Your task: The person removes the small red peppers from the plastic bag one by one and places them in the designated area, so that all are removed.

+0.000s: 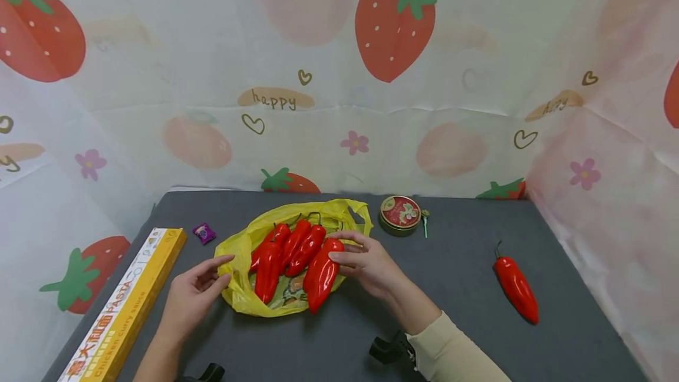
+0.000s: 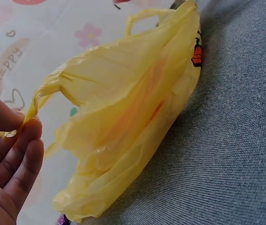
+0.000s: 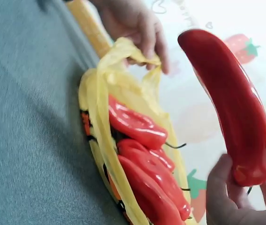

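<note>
A yellow plastic bag lies open on the table with several red peppers inside. My left hand pinches the bag's left edge between thumb and fingers; the left wrist view shows the thin handle in that pinch. Above the bag's right side, my right hand holds one red pepper by its stem end, tip pointing down and away from the palm. Another red pepper lies alone on the table at the right.
A long yellow pasta box lies along the table's left edge. Near it is a small purple packet. A round red-lidded tin and a small green-stemmed item stand behind the bag to the right. A strawberry-print curtain surrounds the grey table.
</note>
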### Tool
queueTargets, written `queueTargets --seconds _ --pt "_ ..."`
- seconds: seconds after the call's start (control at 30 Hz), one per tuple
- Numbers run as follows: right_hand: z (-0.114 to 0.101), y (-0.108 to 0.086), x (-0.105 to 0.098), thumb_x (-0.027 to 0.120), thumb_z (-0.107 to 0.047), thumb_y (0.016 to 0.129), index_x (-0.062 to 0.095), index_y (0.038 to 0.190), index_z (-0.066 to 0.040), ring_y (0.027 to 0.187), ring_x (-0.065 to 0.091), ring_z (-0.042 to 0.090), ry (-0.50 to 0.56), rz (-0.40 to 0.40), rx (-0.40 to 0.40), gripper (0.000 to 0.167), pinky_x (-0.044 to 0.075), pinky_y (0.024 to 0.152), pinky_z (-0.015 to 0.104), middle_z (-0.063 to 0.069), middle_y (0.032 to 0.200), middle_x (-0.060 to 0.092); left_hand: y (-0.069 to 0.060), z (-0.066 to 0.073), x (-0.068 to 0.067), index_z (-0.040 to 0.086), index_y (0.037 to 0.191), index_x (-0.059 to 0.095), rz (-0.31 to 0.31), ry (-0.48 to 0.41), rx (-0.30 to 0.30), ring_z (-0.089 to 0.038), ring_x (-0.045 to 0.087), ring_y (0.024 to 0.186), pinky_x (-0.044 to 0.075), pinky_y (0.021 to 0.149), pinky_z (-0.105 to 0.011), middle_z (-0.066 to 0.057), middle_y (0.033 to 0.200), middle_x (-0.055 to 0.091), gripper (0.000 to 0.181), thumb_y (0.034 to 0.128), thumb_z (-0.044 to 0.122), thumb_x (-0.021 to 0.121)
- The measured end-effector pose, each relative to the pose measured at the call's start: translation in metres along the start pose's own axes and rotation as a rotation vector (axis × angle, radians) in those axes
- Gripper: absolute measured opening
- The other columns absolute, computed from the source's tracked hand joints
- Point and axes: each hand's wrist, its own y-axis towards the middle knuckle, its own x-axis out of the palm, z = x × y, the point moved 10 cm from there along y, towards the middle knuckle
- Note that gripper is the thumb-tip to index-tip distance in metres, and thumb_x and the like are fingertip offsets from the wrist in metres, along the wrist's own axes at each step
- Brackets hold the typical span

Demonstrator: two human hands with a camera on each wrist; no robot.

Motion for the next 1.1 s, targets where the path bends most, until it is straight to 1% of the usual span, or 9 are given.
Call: queueTargets --seconds 0.17,0.3,0.37,0.47,0.6,0.73,0.87,1.0,1.1 --pt "-0.002 -0.006 -0.002 0.059 -0.015 0.102 0.042 0.154 -0.016 0.112 0.067 0.024 0.068 -0.087 -0.002 0.054 0.058 0.090 0.046 0.016 0.145 0.052 0.000 0.001 0.000 0.012 0.130 0.068 0.005 0.001 -0.002 -0.005 0.060 0.086 0.055 0.074 -0.014 -0.013 0.122 0.070 0.035 0.0974 0.022 0.069" --pt "-0.006 -0.012 -0.014 0.053 -0.017 0.105 0.039 0.155 -0.014 0.116 0.064 0.023 0.110 -0.074 -0.002 0.052 0.059 0.088 0.040 0.019 0.152 0.044 0.000 0.002 -0.001 0.011 0.130 0.068 0.009 0.002 -0.001 -0.006 0.060 0.086 0.055 0.074 -0.014 -0.013 0.120 0.070 0.034 0.0974 0.021 0.069" --pt "-0.009 -0.016 -0.022 0.050 -0.017 0.107 0.038 0.154 -0.013 0.115 0.062 0.022 0.118 -0.056 -0.006 0.049 0.059 0.087 0.036 0.018 0.152 0.043 0.000 0.003 -0.001 0.010 0.129 0.068 0.008 0.003 -0.001 -0.006 0.060 0.086 0.055 0.074 -0.014 -0.013 0.120 0.071 0.034 0.0974 0.021 0.069" --pt "-0.013 -0.022 -0.036 0.046 -0.019 0.108 0.037 0.154 -0.011 0.117 0.060 0.023 0.120 -0.036 -0.017 0.047 0.058 0.089 0.036 0.016 0.150 0.045 0.000 0.003 -0.001 0.010 0.130 0.068 0.006 0.004 -0.004 -0.005 0.060 0.086 0.055 0.075 -0.014 -0.013 0.121 0.070 0.034 0.0975 0.021 0.069" --pt "-0.020 -0.033 -0.055 0.051 -0.015 0.106 0.036 0.153 -0.014 0.126 0.058 0.028 0.035 -0.031 -0.045 0.050 0.055 0.098 0.040 0.016 0.150 0.047 0.000 0.003 -0.001 0.010 0.130 0.068 0.007 0.005 -0.012 -0.005 0.060 0.086 0.055 0.075 -0.014 -0.014 0.121 0.070 0.034 0.0976 0.021 0.068" --pt "-0.023 -0.046 -0.076 0.062 -0.009 0.099 0.034 0.156 -0.022 0.130 0.055 0.036 -0.083 -0.015 -0.051 0.065 0.053 0.100 0.043 0.022 0.152 0.043 -0.001 0.004 -0.001 0.010 0.130 0.068 0.011 0.008 -0.011 -0.006 0.059 0.086 0.055 0.074 -0.015 -0.014 0.121 0.070 0.034 0.0978 0.021 0.068" --pt "-0.020 -0.062 -0.100 0.066 -0.013 0.097 0.031 0.158 -0.025 0.122 0.061 0.036 -0.186 0.060 -0.016 0.071 0.054 0.099 0.043 0.028 0.152 0.039 -0.001 0.003 -0.001 0.010 0.130 0.067 0.009 0.000 -0.012 -0.006 0.059 0.086 0.055 0.074 -0.014 -0.014 0.122 0.070 0.034 0.0976 0.021 0.068" --pt "-0.019 -0.078 -0.124 0.070 -0.018 0.096 0.030 0.155 -0.020 0.109 0.068 0.033 -0.311 0.140 0.008 0.071 0.057 0.094 0.044 0.028 0.144 0.049 -0.001 0.002 0.001 0.011 0.131 0.067 0.002 -0.007 -0.007 -0.006 0.059 0.087 0.055 0.074 -0.015 -0.012 0.123 0.070 0.035 0.0974 0.021 0.069" --pt "-0.022 -0.089 -0.140 0.073 -0.019 0.094 0.034 0.150 -0.017 0.105 0.069 0.031 -0.394 0.196 0.005 0.068 0.059 0.089 0.044 0.026 0.136 0.057 0.000 0.001 0.001 0.012 0.130 0.068 0.004 -0.001 -0.001 -0.006 0.059 0.086 0.056 0.073 -0.015 -0.012 0.122 0.070 0.035 0.0972 0.021 0.069"
